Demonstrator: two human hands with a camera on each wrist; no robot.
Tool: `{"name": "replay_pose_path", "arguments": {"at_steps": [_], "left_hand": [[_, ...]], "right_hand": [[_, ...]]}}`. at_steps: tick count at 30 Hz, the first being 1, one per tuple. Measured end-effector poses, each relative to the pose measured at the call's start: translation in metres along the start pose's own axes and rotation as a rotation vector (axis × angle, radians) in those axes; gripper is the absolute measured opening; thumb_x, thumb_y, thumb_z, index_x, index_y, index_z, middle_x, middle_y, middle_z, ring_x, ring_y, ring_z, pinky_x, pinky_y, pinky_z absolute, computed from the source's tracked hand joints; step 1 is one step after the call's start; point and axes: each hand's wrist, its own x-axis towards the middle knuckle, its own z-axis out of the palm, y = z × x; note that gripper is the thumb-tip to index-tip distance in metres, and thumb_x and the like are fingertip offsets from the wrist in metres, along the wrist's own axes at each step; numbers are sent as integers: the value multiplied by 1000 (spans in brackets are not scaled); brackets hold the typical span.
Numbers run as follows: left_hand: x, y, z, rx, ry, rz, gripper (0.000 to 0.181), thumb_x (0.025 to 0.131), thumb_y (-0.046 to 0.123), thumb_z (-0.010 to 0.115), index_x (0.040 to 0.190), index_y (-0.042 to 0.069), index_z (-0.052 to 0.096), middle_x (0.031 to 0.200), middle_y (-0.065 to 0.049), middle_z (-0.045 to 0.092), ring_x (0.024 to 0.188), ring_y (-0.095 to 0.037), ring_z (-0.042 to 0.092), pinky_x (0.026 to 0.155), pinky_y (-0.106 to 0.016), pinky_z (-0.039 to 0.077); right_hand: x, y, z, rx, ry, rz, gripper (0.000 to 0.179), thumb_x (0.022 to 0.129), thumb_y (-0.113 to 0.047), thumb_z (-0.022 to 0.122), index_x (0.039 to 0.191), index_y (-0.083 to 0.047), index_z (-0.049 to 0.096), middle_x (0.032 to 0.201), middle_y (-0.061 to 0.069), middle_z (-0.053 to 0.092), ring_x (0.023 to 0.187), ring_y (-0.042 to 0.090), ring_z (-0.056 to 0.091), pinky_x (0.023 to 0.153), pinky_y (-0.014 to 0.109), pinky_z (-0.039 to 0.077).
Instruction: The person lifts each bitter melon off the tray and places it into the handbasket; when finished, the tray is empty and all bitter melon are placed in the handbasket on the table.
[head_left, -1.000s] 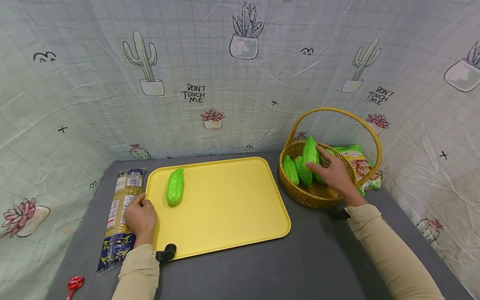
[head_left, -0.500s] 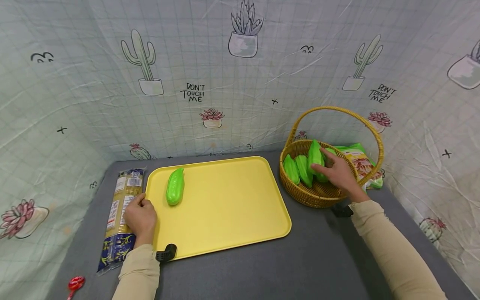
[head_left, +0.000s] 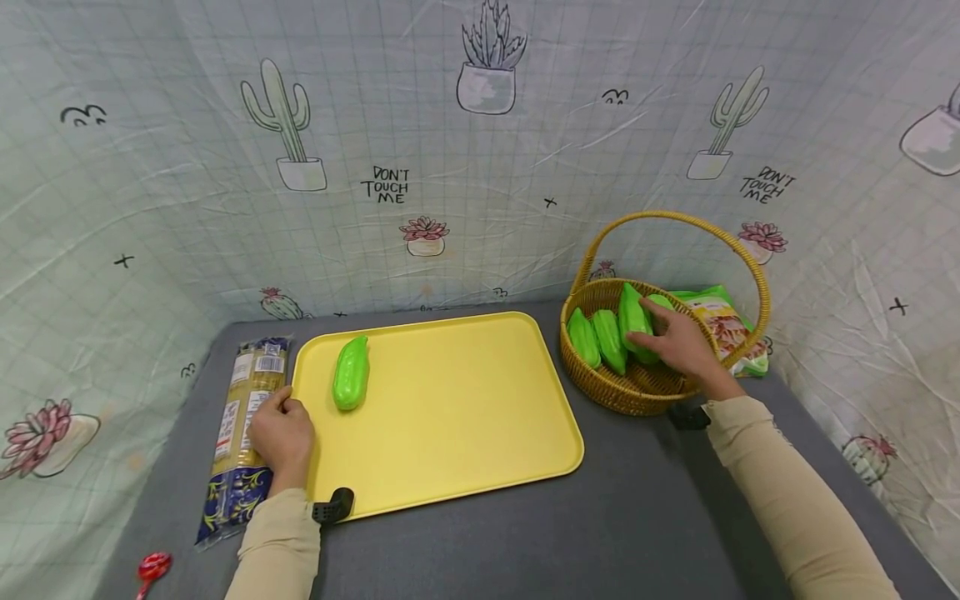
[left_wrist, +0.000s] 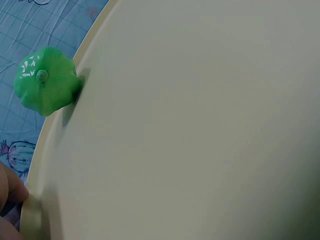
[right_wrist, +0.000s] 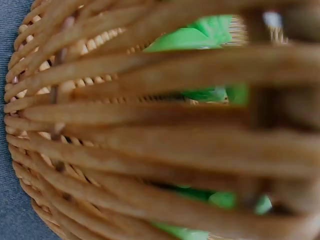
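Observation:
In the head view my right hand reaches into the wicker basket. Thumb and fingers grip a green ribbed toy gourd leaning among several like it. My left hand is at the left rim of the yellow tray, its fingers curled at the edge. The left wrist view has fingertips right against that rim. Another green gourd lies at the tray's upper left. Basket weave fills the right wrist view and hides the right hand; green shows through the gaps.
Left of the tray lies a long pasta packet, partly under the left hand. A red lollipop is near the front left. Behind the basket lies a green food bag. The basket's tall handle arches over the opening.
My right hand has lowered the gourd into the basket and shifted slightly right, so it now sits lower beside the others. The left hand and tray stay put.

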Motion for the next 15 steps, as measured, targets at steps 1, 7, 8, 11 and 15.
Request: {"name": "replay_pose_path", "arguments": {"at_steps": [1, 7, 8, 11, 15], "left_hand": [[0, 0, 0, -2, 0, 0, 36, 101, 4, 45, 126, -8, 68, 129, -30, 66, 120, -47, 61, 104, -59, 48], [0, 2, -1, -14, -8, -2, 35, 101, 4, 46, 126, -8, 68, 129, -30, 66, 120, -47, 61, 104, -59, 48], [0, 2, -2, -14, -9, -3, 35, 101, 4, 46, 126, -8, 68, 129, -30, 66, 120, -47, 61, 104, -59, 48], [-1, 2, -2, -13, -7, 0, 35, 101, 4, 46, 126, -9, 68, 129, -30, 66, 120, -47, 62, 105, -59, 48], [-2, 1, -2, -12, 2, 9, 35, 101, 4, 46, 125, -9, 68, 128, -31, 66, 119, -48, 62, 104, -59, 48]], "right_hand": [[0, 0, -1, 0, -6, -2, 82, 100, -42, 62, 163, -8, 22, 161, 32, 32, 68, 32, 51, 82, 48, 43], [1, -3, -2, -12, -48, -8, 80, 100, -37, 63, 163, -7, 22, 161, 34, 30, 113, 48, 59, 90, 53, 46], [1, -2, -1, -28, -54, -12, 80, 101, -36, 63, 163, -6, 22, 159, 35, 33, 111, 47, 60, 89, 53, 47], [3, -3, 1, -65, -72, -12, 80, 101, -34, 63, 163, -6, 21, 156, 37, 36, 100, 44, 63, 83, 49, 45], [3, -4, 3, -82, -79, -2, 80, 101, -33, 62, 163, -5, 19, 154, 39, 38, 95, 41, 64, 79, 44, 42]]}}
